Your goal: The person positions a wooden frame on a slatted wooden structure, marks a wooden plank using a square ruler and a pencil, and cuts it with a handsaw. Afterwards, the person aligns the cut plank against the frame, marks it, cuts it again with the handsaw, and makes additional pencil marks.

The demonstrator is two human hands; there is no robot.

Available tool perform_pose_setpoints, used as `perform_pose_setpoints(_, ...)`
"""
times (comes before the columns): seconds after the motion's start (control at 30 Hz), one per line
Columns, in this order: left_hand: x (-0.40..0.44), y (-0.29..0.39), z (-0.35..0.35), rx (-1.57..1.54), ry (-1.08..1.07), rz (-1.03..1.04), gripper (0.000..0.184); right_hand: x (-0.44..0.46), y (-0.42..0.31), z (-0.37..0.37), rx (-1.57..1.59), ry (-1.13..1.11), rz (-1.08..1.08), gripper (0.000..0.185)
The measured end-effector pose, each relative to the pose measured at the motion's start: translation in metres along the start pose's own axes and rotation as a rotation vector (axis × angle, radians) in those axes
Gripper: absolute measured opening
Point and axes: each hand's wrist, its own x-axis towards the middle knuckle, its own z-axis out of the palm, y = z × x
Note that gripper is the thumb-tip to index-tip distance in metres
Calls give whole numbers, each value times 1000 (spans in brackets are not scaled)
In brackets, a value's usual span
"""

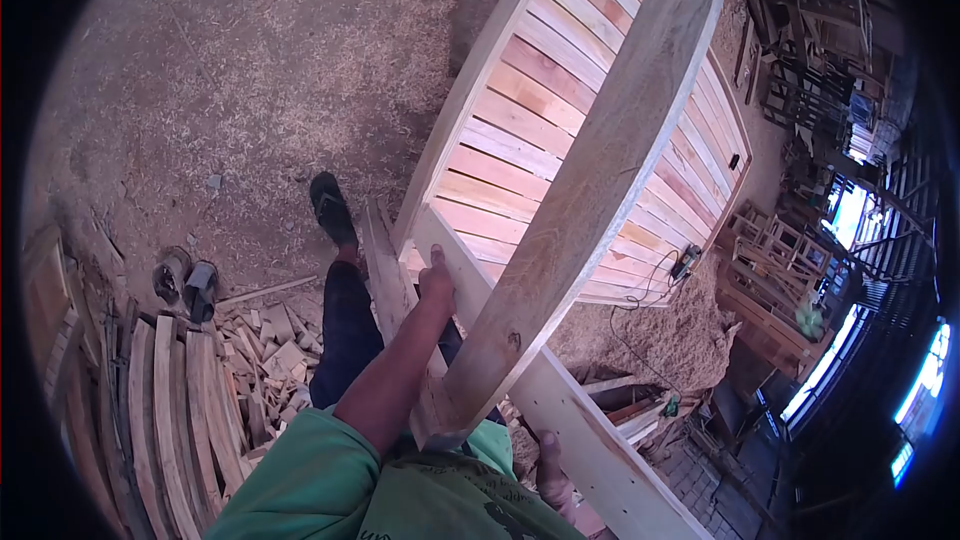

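The left hand (437, 282), in the middle of the frame, has its thumb along the face of a pale board (610, 455); its fingers are out of sight, but it seems closed around the edge. Lower down, the right hand (555, 480) sets its thumb on the same board's near edge and its palm beside it, the fingers hidden below; it too looks closed on the wood, how tightly I cannot tell. Spaced apart like this, the hands probably share the weight and keep the board from twisting.

The board slants from mid-frame to the bottom edge, its upper end beside the corner of a slatted wooden panel (505, 155). A thick plank (620, 130) crosses above it, from the top of the frame to the green shirt (300, 480); its lower end meets a rough timber (385, 260), which may be there to prop it, though the contact is unclear.

A corded power tool (686, 262) sits at the panel's lower right corner, perhaps left within reach, near heaped shavings (690, 335). At lower left, long boards (165, 410) lie side by side, seemingly as stock, next to scattered offcuts (280, 355).
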Motion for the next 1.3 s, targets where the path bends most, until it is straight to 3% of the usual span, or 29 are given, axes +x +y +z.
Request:
perform_pose_setpoints(1.13,-5,34,1,8,18,-23,90,18,14,7,-266,-164,92,61)
perform_pose_setpoints(1.3,3,15,-9,-77,-140,-35,95,16,1,3,-326,-148,82,61)
